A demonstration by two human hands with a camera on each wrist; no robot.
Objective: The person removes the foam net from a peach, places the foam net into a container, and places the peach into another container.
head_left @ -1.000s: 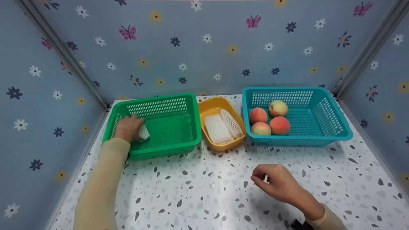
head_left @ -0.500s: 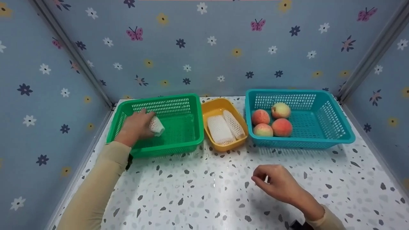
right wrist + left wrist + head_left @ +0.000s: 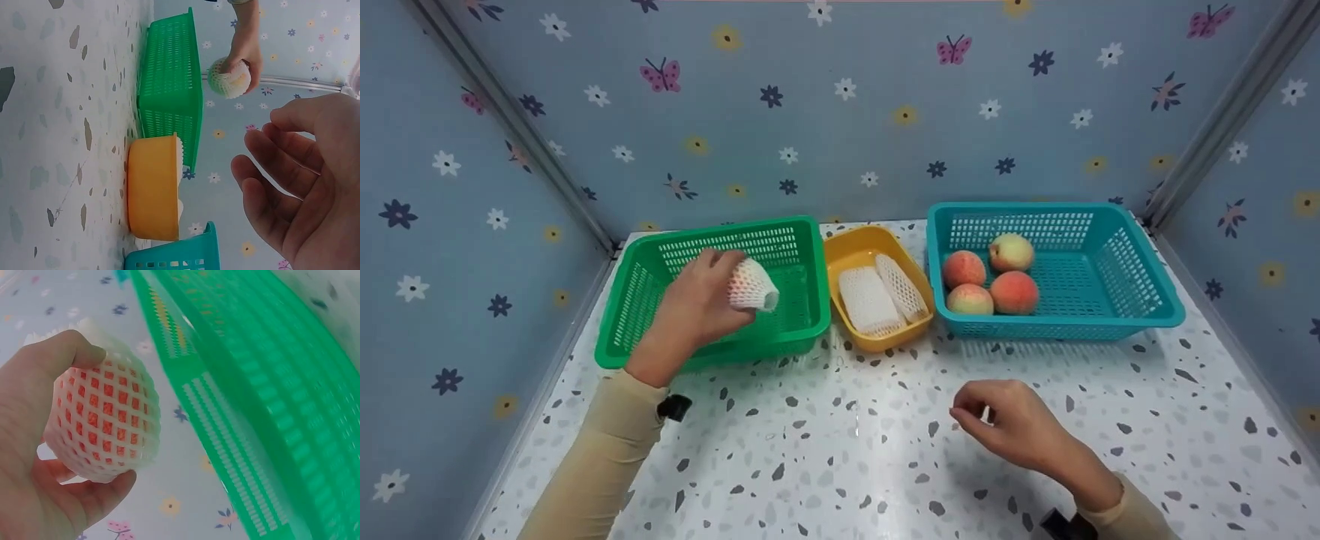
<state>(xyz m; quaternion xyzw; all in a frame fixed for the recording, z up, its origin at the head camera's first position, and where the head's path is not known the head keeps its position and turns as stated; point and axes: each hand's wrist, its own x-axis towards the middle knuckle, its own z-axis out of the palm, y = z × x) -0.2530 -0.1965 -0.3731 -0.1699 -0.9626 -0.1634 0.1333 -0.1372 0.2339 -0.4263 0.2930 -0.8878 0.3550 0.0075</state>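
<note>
My left hand [image 3: 697,304] grips a peach in a white foam net sleeve [image 3: 750,286], held up above the green basket [image 3: 799,337]. In the left wrist view, red skin shows through the mesh of the netted peach [image 3: 107,410], with the thumb on one side and fingertips on the other. The right wrist view also shows the netted peach [image 3: 229,77] above the basket's rim. Low over the front right of the table, my right hand [image 3: 1012,424] holds nothing; its fingers [image 3: 281,163] are loosely curled.
A yellow bin [image 3: 847,244] holding two white foam net sleeves [image 3: 874,300] stands between the green basket and a blue basket [image 3: 1057,326]. Several bare peaches [image 3: 1015,292] lie in the blue basket's left part. A patterned wall [image 3: 840,135] rises behind.
My left hand has lifted the netted peach from the left part of the green basket and moved it up and to the right. The right hand has stayed in place.
</note>
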